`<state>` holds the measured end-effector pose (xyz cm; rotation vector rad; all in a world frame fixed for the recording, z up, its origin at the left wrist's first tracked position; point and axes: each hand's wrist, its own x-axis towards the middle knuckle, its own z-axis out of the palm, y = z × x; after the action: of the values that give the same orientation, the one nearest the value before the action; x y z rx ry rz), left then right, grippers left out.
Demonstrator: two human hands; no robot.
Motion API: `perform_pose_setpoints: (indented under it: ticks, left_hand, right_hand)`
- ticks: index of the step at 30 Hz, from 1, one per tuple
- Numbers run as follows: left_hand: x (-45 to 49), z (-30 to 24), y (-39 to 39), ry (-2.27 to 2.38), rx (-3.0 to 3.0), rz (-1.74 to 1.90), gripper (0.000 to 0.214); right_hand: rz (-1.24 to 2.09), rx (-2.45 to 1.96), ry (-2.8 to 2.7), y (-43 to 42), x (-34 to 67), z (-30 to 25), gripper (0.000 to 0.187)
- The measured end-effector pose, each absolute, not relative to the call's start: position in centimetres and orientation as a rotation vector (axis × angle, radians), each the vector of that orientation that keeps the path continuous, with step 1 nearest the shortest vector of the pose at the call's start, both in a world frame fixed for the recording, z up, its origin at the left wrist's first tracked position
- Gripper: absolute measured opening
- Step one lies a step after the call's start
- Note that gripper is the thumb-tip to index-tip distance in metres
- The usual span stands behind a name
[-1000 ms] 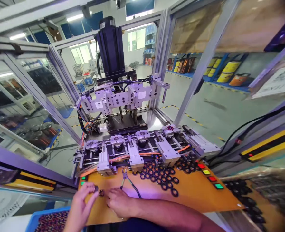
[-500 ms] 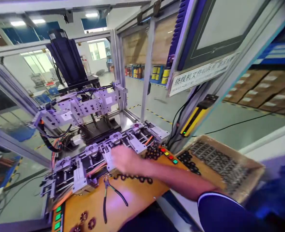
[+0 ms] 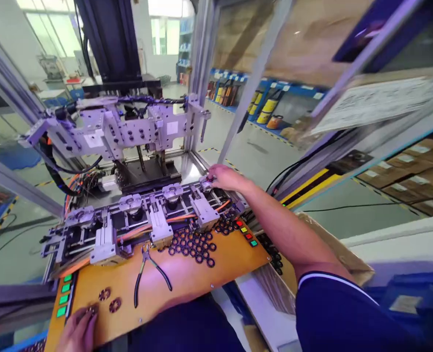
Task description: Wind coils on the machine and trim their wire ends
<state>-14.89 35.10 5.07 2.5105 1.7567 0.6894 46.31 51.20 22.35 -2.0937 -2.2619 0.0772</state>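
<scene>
Dark-red round piece (image 3: 210, 177): there, on the rightmost silver metal fixture (image 3: 204, 185)!
Right hand (image 3: 222, 177): fingertips right at it; can't tell the grip.
Left hand (image 3: 77, 328): by a small dark disc (image 3: 91, 310), grip unclear.
Orange wooden-toned table (image 3: 187, 286): two reddish-brown slotted rings (image 3: 115, 305), black-handled pliers (image 3: 145, 255).

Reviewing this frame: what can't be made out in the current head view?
All in the head view:
Right hand: whether it grips the dark red core; the hand covers the contact.
Left hand: what it holds, if anything; the hand mostly covers it.
Paper sign: its writing, blurred.
Cardboard box: full contents, hidden by the right forearm.
Blue tray: cut off by the bottom edge.
</scene>
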Motion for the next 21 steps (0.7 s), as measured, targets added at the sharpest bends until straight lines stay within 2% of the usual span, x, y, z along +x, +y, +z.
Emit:
perform_pose_setpoints:
  ticks: [5, 9, 10, 12, 14, 17, 21]
  left_hand:
    - [-12.3, 7.2, 33.5, 1.767, 2.343, 0.705, 0.037]
    - [-10.5, 7.5, 32.7, 1.773, 2.264, 0.707, 0.073]
    - [-10.0, 7.5, 32.6, 1.764, 2.249, 0.701, 0.079]
    - [-8.8, 7.6, 32.3, 1.743, 2.22, 0.689, 0.086]
    - [-7.7, 7.4, 32.4, 1.726, 2.188, 0.694, 0.086]
    - [-6.9, 7.0, 32.6, 1.743, 2.127, 0.743, 0.077]
    - [-7.5, 7.3, 31.9, 1.746, 2.074, 0.764, 0.075]
  right_hand:
    - [0.205, -2.08, -2.301, 52.0, 47.0, 21.4, 0.022]
    - [0.31, -2.009, -2.281, 51.6, 47.5, 23.4, 0.018]
    - [0.319, -1.971, -2.274, 51.2, 47.3, 24.2, 0.022]
    - [0.297, -1.856, -2.26, 49.5, 45.3, 25.6, 0.032]
    - [0.272, -1.641, -2.278, 46.9, 41.0, 25.8, 0.027]
    - [0.508, -0.955, -2.387, 41.5, 30.7, 22.5, 0.018]
    - [0.664, -0.732, -2.646, 35.9, 16.9, 14.3, 0.011]
